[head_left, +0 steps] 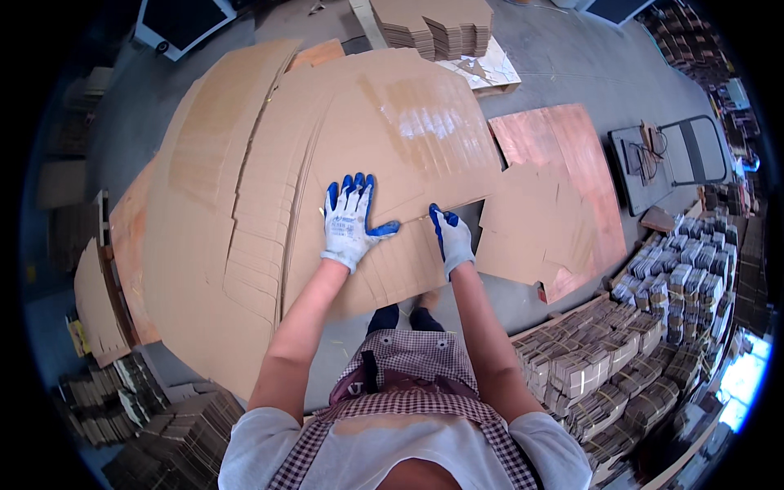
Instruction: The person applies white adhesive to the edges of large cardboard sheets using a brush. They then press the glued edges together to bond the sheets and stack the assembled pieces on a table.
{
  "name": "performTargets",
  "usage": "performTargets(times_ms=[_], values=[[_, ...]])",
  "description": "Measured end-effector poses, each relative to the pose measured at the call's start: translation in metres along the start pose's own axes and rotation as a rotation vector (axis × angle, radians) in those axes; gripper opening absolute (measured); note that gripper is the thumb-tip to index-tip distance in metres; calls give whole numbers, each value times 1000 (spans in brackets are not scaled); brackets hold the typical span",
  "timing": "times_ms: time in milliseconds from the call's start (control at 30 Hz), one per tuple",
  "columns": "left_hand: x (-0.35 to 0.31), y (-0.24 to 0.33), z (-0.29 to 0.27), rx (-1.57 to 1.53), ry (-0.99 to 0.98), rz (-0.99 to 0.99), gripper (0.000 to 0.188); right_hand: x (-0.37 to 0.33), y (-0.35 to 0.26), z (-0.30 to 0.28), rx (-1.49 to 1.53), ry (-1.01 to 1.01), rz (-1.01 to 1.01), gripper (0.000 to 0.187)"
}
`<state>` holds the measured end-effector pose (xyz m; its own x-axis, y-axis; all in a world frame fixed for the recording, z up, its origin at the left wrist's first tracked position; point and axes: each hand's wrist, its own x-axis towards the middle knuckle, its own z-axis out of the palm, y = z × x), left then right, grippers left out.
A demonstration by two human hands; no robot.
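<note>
A large brown cardboard sheet [400, 175] with creases and cut slits lies spread in front of me. My left hand [353, 220], in a white glove with blue fingertips, presses flat on it with the fingers spread. At the sheet's near right edge, my right hand [452, 237], gloved alike, is closed on the corner of a cardboard flap [396, 265]. A dark gap runs from this hand toward the right, between the flap and the rest of the sheet. The undersides of the right fingers are hidden.
To the right, a smaller cardboard piece [535, 224] lies on a reddish board [539, 135]. Cut cardboard is stacked on a pallet [498, 69] at the back. Tied cardboard bundles [592, 359] stand near right, below a folding chair [698, 155]. More bundles [175, 437] lie near left.
</note>
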<state>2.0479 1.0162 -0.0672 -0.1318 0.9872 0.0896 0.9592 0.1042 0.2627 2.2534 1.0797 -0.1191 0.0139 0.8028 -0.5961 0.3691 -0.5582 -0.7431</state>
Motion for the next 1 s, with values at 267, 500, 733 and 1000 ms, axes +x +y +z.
performTargets(times_ms=[267,500,733,1000], values=[[0,-11,-4,-60,31,61,88,0,-22,17,69,149,78,37],[-5,-11,-2,-69,101,123,74,9,-16,16,-31,186,14,35],[-16,-9,-2,-70,87,133,62,15,-6,20,39,176,10,36],[-34,-19,-28,-253,-22,127,57,16,-16,13,142,84,27,36]])
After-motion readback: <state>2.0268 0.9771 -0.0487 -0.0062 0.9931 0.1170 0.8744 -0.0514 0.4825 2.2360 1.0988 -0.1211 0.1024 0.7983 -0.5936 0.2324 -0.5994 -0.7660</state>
